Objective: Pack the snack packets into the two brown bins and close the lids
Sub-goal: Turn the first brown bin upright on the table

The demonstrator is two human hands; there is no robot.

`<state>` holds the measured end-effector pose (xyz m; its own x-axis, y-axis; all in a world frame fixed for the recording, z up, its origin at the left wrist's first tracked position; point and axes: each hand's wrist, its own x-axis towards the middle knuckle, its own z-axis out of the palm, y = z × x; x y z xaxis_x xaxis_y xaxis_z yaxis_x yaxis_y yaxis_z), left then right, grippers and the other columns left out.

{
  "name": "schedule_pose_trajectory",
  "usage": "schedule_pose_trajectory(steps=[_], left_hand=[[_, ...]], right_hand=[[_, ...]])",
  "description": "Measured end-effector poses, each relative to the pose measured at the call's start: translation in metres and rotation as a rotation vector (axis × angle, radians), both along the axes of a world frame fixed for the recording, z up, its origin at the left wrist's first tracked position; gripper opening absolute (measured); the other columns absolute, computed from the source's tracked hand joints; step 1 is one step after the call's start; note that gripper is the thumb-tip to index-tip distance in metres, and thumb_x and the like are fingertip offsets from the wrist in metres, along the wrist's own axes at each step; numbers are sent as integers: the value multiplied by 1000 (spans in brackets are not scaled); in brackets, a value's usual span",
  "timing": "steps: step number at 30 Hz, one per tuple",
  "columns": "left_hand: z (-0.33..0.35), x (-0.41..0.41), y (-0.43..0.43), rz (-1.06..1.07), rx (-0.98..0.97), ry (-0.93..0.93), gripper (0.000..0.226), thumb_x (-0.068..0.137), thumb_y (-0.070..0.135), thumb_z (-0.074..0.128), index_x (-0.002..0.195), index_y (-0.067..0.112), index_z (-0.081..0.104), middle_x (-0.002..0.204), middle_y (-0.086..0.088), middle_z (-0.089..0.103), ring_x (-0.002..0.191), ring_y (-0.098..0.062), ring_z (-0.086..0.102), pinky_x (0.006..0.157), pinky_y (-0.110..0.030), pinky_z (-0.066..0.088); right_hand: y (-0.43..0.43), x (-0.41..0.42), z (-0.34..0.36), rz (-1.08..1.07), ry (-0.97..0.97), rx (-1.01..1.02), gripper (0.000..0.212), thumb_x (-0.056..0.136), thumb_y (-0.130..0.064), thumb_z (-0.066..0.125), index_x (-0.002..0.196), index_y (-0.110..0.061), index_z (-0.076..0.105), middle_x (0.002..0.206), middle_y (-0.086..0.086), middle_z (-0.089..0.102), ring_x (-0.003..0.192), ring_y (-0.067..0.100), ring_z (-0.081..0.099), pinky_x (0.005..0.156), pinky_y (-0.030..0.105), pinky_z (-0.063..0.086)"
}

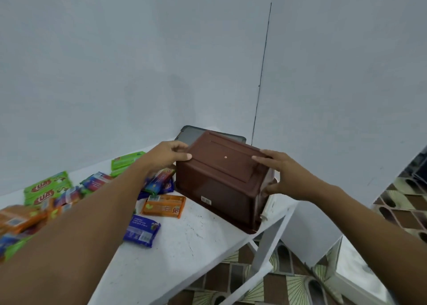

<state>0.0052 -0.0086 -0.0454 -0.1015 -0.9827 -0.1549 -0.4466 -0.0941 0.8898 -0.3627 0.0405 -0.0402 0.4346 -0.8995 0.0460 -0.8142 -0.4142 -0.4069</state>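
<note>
A brown bin point(221, 180) lies tilted, bottom up, at the right end of the white table point(184, 247). My left hand point(166, 155) grips its upper left corner. My right hand point(284, 175) holds its right side, fingers on the bottom and thumb underneath. Several snack packets lie to the left of the bin: an orange packet point(164, 206), a blue packet point(142, 232), green packets point(47, 188) and more under my left arm. A dark grey lid point(191, 134) leans against the wall behind the bin.
The table stands in a corner of pale walls. Its right edge point(272, 221) is just under the bin, with the patterned tile floor point(288, 279) below. Another white surface point(360, 272) shows at the lower right.
</note>
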Motion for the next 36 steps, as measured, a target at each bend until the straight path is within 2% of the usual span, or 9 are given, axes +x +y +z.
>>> schedule_pose_trajectory(steps=[3, 7, 9, 12, 16, 22, 26, 32, 36], left_hand=[[-9, 7, 8, -37, 85, 27, 29, 94, 44, 69, 116, 27, 75, 115, 6, 76, 112, -16, 69, 102, -45, 54], [-13, 7, 18, -83, 150, 41, 54, 87, 62, 67, 128, 29, 70, 119, 9, 75, 120, -14, 65, 110, -44, 46], [-10, 7, 21, -91, 149, 42, 60, 81, 66, 70, 129, 31, 69, 120, 9, 75, 120, -15, 65, 111, -46, 45], [0, 8, 22, -102, 127, 50, 61, 78, 66, 75, 128, 32, 70, 122, 10, 74, 121, -16, 64, 110, -48, 46], [22, 14, 19, -86, 62, 111, 47, 86, 47, 75, 129, 29, 69, 125, 8, 73, 124, -17, 62, 110, -52, 44], [48, 40, 24, -40, -58, 203, 37, 79, 38, 75, 114, 25, 76, 123, 2, 73, 120, -18, 64, 112, -57, 39], [68, 64, 41, -50, -134, 260, 60, 73, 49, 81, 122, 16, 72, 126, -5, 70, 116, -20, 62, 108, -54, 40], [92, 108, 89, 3, -251, 302, 80, 73, 63, 78, 132, 9, 66, 127, -22, 65, 112, -30, 58, 101, -53, 44], [91, 139, 118, 92, -274, 298, 42, 102, 35, 52, 133, 11, 66, 121, -11, 70, 108, -27, 61, 93, -52, 44]], right_hand=[[8, -1, -19, -159, -188, 39, 111, 75, -25, 87, 159, -31, 15, 164, -13, 9, 148, 5, 13, 102, -2, 16], [19, 0, -35, -315, -458, 119, 104, 68, -28, 91, 153, -32, 32, 144, -10, 48, 132, 17, 48, 105, 26, 39], [22, 1, -36, -322, -539, 136, 96, 67, -26, 91, 145, -42, 39, 137, -18, 53, 131, 17, 51, 107, 31, 41], [18, 0, -25, -287, -656, 144, 79, 66, -23, 90, 124, -57, 49, 117, -42, 55, 117, -10, 54, 110, 29, 41], [3, -5, -3, -301, -743, 123, 79, 67, -34, 85, 140, -28, 57, 136, -11, 62, 128, 2, 54, 111, 31, 41], [-16, 12, 35, -293, -926, 116, 50, 81, -34, 75, 129, -21, 68, 118, -6, 73, 111, 10, 68, 99, 37, 53], [-19, 42, 61, -317, -916, 145, 34, 90, -49, 63, 98, -21, 79, 87, -11, 77, 80, 6, 73, 67, 22, 54], [-27, 88, 84, -368, -815, 284, 51, 85, -62, 66, 73, -14, 78, 91, 7, 77, 97, 28, 69, 94, 47, 52], [-32, 125, 90, -322, -764, 348, 49, 89, -51, 69, 81, -2, 69, 94, 10, 72, 91, 28, 65, 89, 42, 51]])
